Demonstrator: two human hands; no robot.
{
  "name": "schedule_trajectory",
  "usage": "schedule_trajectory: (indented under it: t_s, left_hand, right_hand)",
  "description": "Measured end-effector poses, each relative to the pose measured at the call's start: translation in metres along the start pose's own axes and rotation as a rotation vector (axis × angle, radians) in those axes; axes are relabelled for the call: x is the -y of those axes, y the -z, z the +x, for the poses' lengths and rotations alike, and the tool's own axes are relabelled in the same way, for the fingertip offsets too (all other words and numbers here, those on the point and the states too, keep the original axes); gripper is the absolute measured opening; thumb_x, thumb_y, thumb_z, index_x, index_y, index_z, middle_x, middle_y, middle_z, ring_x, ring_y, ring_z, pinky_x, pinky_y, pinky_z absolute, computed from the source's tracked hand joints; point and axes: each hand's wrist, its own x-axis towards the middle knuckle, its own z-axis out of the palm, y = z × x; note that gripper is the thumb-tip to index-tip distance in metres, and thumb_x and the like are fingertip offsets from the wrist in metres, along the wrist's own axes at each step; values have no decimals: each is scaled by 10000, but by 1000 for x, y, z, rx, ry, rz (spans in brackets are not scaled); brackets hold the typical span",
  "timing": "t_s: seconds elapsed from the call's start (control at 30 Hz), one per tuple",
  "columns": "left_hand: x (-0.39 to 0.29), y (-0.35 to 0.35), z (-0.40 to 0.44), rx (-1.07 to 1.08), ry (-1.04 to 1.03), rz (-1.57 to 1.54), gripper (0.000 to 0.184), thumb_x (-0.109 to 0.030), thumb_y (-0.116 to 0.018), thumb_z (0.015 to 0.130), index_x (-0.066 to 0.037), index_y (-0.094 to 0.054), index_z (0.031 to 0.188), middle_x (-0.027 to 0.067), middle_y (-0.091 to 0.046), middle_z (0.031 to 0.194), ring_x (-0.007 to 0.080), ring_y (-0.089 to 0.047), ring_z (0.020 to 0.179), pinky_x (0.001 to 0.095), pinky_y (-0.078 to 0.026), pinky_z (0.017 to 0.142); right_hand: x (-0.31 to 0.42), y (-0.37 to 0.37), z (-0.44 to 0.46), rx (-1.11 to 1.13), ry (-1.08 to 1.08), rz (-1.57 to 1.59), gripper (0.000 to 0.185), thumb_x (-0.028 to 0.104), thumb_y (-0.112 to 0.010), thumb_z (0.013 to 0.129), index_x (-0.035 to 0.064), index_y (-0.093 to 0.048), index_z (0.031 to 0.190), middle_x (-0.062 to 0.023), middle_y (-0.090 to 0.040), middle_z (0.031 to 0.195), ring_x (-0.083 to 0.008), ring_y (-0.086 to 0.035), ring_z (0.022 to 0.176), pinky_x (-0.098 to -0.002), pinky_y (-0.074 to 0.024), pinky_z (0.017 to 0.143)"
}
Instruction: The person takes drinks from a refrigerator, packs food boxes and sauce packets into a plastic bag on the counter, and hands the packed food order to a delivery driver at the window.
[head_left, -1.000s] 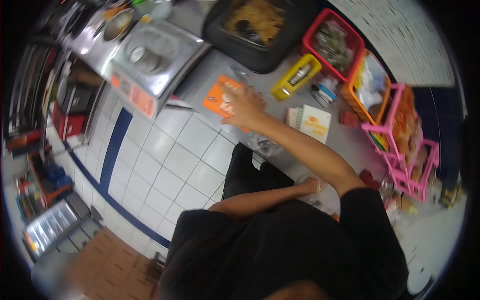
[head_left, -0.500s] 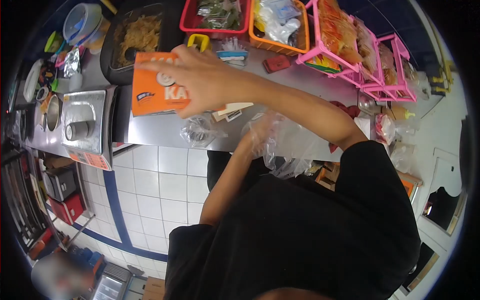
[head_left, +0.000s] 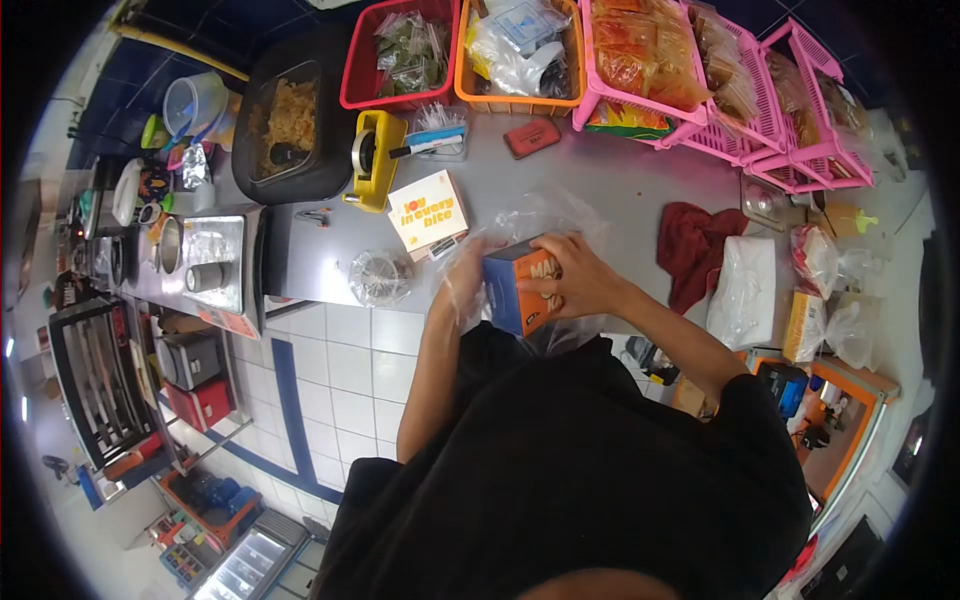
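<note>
My right hand (head_left: 582,280) is closed around an orange and dark-blue cardboard box (head_left: 515,292), holding it tilted at the counter's front edge. Beside the box's left side, my left hand (head_left: 465,280) grips a clear plastic bag (head_left: 560,212), whose film spreads behind and around the box. How far the box sits inside the bag is hard to make out. To the left of my left hand lie white printed cards (head_left: 428,213) reading "Joy in every bite". A crumpled clear plastic bundle (head_left: 381,278) rests near the counter edge.
A yellow tape dispenser (head_left: 376,160) stands behind the cards, near a black food tray (head_left: 295,170). Red (head_left: 352,95) and orange (head_left: 520,103) baskets and pink racks (head_left: 735,150) line the back. A dark red cloth (head_left: 692,255) lies right; a metal scale (head_left: 222,265) stands left.
My right hand has brought the box from the left of the counter back to the plastic bag at my left hand. The printed cards are now uncovered. The view has shifted.
</note>
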Motion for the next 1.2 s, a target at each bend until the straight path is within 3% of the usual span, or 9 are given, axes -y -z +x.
schedule_trajectory:
  t_s: [0.1,0.23,0.33,0.57,0.63,0.73,0.83,0.97,1.2]
  left_hand:
    - [-5,-1,-23,52,-5,97,334,-263,-526,1030,-81,-631,1290,69,-624,889,143,-593,703,319,-472,528]
    - [10,-8,-27,-155,-1004,1134,472,-213,-577,989,-61,-543,1435,59,-611,928,151,-549,712,316,-476,607]
    - [-65,-71,-117,-74,65,600,440,-172,-578,956,-65,-587,1383,191,-638,1285,278,-623,1136,360,-477,995]
    - [-100,-37,-107,-459,-164,1145,357,-295,-678,935,-74,-661,1214,159,-713,945,235,-670,864,377,-521,784]
    - [-105,-32,-109,-430,-293,1072,305,-301,-683,929,-66,-663,1122,152,-703,828,247,-672,777,403,-528,743]
    - [-117,-36,-107,-467,-421,1050,268,-268,-684,917,-71,-666,1099,138,-701,831,233,-663,715,397,-530,681]
    - [-109,-36,-94,-377,-1118,1348,214,-211,-674,906,-77,-660,1072,99,-666,769,193,-625,618,370,-508,593]
    - [-109,-41,-98,-99,-499,844,182,-156,-675,884,-91,-654,1053,80,-621,743,195,-622,635,354,-508,610]
    - [-107,-25,-96,-1,-451,767,193,-155,-683,894,-86,-647,1071,120,-655,842,251,-649,801,389,-509,726]
  right_hand:
    - [-17,13,-9,128,-49,-69,968,379,-924,646,435,-457,1492,-189,-454,1384,-392,-476,1248,-559,-378,1061]
    - [-24,34,-4,287,-231,-298,1084,305,-912,630,481,-367,1550,-182,-458,1408,-382,-473,1299,-586,-333,1123]
    - [-34,61,11,498,-323,-344,1059,281,-895,666,476,-355,1556,-184,-438,1456,-379,-466,1335,-618,-279,1180]
    - [-38,73,-20,611,-144,-516,841,342,-804,790,400,-425,1539,-156,-516,1434,-372,-511,1337,-614,-321,1170]
    - [-8,125,14,1156,-468,-314,812,313,-785,833,331,-414,1555,-129,-499,1486,-348,-505,1359,-535,-376,1149]
    - [10,185,67,1423,-272,2,603,281,-731,901,199,-548,1469,-143,-638,1324,-296,-616,1234,-434,-486,1035]
    - [-29,198,105,847,-419,630,411,247,-685,897,107,-678,1283,-171,-719,1090,-337,-707,996,-437,-558,844]
    - [-125,118,176,-45,-585,-182,273,223,-706,899,4,-710,1061,-195,-728,1004,-389,-708,914,-486,-562,811]
    - [-218,37,208,-63,-786,-384,209,199,-676,907,-8,-690,930,-266,-701,922,-441,-687,914,-543,-532,785]
